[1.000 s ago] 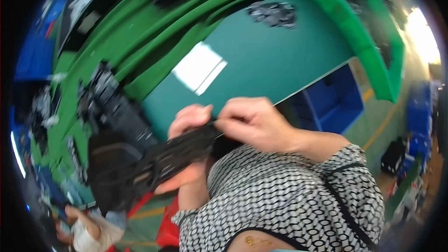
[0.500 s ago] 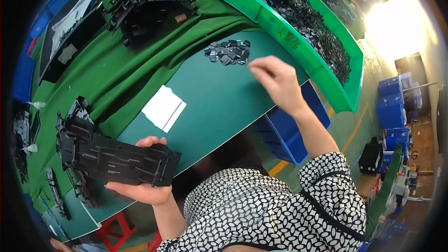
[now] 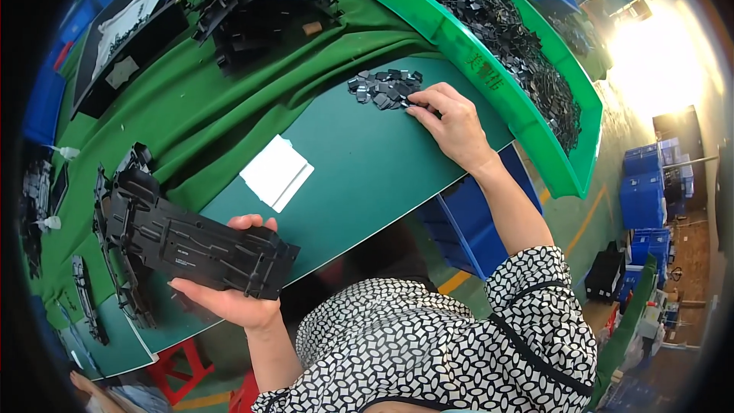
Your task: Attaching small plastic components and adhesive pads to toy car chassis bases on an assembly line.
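Note:
My left hand [image 3: 235, 304] grips one end of a long black moulded plastic part [image 3: 202, 252], its palm beneath and fingertips showing over the far edge. The part is held tilted above the left side of the table, in front of other black plastic parts [image 3: 131, 291]. At the right, thumb and forefinger of my right hand [image 3: 456, 124] come together at the near right edge of a small heap of black, partly shiny clip-like pieces [image 3: 382, 89]. One small dark piece appears pinched between the fingertips.
A green bin [image 3: 478, 69] full of similar small pieces stands at the far right. White cards [image 3: 277, 172] lie mid-table. Black frames [image 3: 267, 0] rest on green cloth [image 3: 222, 118]; a black tray [image 3: 126, 46] sits far left. A blue crate [image 3: 466, 222] is below the table edge.
My right hand has come down to the edge of the heap, and its fingertips now touch the pieces. The long black part stays in my left hand, tilted slightly more.

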The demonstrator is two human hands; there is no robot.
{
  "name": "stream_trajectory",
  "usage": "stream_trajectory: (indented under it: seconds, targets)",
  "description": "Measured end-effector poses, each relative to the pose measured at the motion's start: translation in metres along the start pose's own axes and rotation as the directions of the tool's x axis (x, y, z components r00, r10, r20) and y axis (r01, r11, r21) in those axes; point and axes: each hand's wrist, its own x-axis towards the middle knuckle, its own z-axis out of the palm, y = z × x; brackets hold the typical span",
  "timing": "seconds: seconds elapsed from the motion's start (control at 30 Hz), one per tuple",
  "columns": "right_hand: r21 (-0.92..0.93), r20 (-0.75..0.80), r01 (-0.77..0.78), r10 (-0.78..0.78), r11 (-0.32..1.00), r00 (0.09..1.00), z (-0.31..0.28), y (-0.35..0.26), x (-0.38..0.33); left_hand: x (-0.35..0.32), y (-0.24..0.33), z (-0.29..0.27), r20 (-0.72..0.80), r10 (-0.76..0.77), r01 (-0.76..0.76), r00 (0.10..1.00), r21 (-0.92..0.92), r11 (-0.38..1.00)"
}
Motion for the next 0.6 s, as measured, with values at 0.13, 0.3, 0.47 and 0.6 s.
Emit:
stream_trajectory:
  seconds: [0.13, 0.3, 0.47, 0.6]
  targets:
    - [0.098, 0.034, -0.023, 0.02, 0.995, 0.999, -0.006, 0.0, 0.001, 0.001, 0.001, 0.0, 0.016, 0.0, 0.0, 1.0, 0.024, 1.0]
    - [0.135, -0.006, 0.019, -0.019, 0.991, 1.0, -0.014, 0.01, -0.002, 0.006, -0.005, -0.003, 0.175, -0.017, 0.016, 0.984, 0.011, 1.0]
    - [0.222, -0.059, 0.1, -0.089, 0.97, 0.994, 0.0, 0.015, 0.001, 0.008, -0.001, -0.011, 0.203, 0.0, -0.015, 0.979, 0.072, 0.997]
    - [0.315, -0.122, -0.035, 0.077, 0.949, 0.99, -0.004, 0.008, -0.009, 0.003, 0.002, -0.003, 0.161, 0.027, -0.038, 0.987, 0.06, 0.997]
